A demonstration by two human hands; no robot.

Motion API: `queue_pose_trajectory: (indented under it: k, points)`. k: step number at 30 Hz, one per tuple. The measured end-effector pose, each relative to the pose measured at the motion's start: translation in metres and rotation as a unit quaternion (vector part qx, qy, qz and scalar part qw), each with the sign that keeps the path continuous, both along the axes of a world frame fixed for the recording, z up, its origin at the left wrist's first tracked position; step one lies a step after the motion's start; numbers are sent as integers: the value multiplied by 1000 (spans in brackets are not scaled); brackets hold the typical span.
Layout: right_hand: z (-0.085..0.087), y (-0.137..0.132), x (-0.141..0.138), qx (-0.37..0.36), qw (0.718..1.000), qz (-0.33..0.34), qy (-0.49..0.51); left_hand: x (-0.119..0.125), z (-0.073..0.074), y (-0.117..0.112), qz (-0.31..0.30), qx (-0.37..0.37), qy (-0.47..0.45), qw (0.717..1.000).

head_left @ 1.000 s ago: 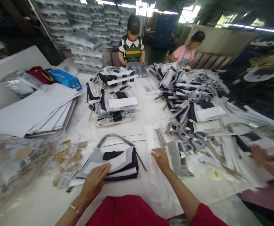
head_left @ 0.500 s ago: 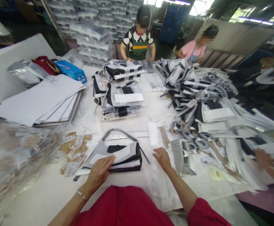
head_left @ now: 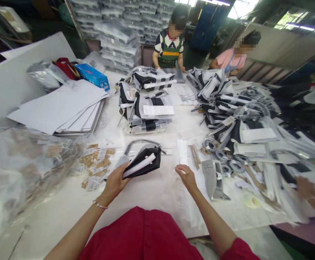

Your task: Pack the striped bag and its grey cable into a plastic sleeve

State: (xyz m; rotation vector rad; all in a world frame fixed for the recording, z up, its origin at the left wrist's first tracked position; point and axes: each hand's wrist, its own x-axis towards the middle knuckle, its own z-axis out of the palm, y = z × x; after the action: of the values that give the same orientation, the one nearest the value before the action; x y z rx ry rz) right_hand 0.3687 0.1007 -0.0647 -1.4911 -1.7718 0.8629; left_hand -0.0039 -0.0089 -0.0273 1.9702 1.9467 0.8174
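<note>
Our left hand (head_left: 116, 181) clamps a black-and-grey handbag (head_left: 141, 157). We cannot tell whether our right hand (head_left: 187, 178) pinches the white strip (head_left: 182, 152).

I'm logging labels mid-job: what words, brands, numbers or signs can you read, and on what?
Grey holder: dark marks, perhaps "H", but not certain.
Blue box: pale marks, too small to read.
Loose tags: too small and blurred to read.
Green apron: faint marks below the stripe, too blurred.
Nothing reads for certain.
</note>
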Motion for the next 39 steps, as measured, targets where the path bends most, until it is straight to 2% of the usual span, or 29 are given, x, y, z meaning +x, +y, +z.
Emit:
queue_pose_trajectory:
  k: [3, 5, 10, 15, 19, 22, 26, 31, 34, 36, 37, 39]
  points:
    - [-6, -6, -28, 10, 996, 88, -28, -7, 2, 2, 21, -12, -28, 999]
    - [-13, -10, -40, 7, 996, 83, -41, -8, 2, 1, 29, -24, -39, 999]
    - [-29, -21, -46, -26, 998, 1, -52, -9, 1, 0, 37, -36, -57, 997]
    - [-49, -28, -46, -54, 982, -160, -88, -13, -1, 2, 45, -38, -72, 996]
    - [-58, -23, -51, -55, 980, -186, -47, -17, -1, 4, 44, -50, -82, 994]
    - [-51, -16, -55, -99, 976, -193, -13, -18, -1, 4, 31, -55, -91, 994]
    - [-29, -7, -61, -178, 971, -159, -24, -20, -2, 3, 26, -55, -107, 992]
    - [-4, 4, -60, -142, 979, -113, -90, -23, -7, 2, 24, -49, -116, 992]
    - [13, 14, -52, -59, 983, -126, -117, -24, -11, 1, 26, -40, -114, 992]
    - [25, 23, -47, -17, 982, -178, -63, -23, -12, 1, 24, -40, -113, 993]
    - [30, 27, -44, -19, 979, -201, 1, -23, -13, 1, 24, -41, -112, 993]
    - [39, 34, -39, -76, 964, -208, 146, -23, -13, 2, 26, -45, -112, 992]
